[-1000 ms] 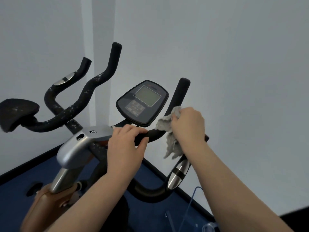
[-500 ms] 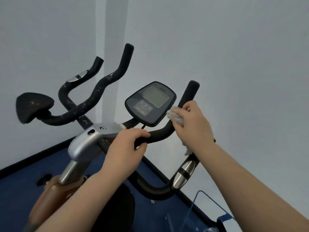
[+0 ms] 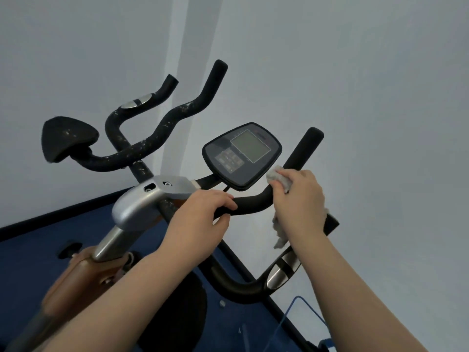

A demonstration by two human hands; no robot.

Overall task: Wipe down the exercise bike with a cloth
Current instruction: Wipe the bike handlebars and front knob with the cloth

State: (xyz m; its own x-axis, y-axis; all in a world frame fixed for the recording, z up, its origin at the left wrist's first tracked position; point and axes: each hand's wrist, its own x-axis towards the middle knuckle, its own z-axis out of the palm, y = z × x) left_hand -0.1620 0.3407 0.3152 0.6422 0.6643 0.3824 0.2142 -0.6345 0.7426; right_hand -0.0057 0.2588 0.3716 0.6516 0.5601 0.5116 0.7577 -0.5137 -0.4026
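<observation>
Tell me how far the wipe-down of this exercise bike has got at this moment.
Done: the right handlebar looks clean and evenly black. In hand: the right hand grips the grey cloth around that bar's upright section while the left hand grips the bar nearer the stem. Left: the left handlebar and the pad show white specks; whether the console has been wiped cannot be told.

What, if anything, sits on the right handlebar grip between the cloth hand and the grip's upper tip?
Nothing visible. The right hand holds the cloth around the right handlebar grip, and the stretch up to the tip is bare. The console sits beside it, off the bar.
</observation>
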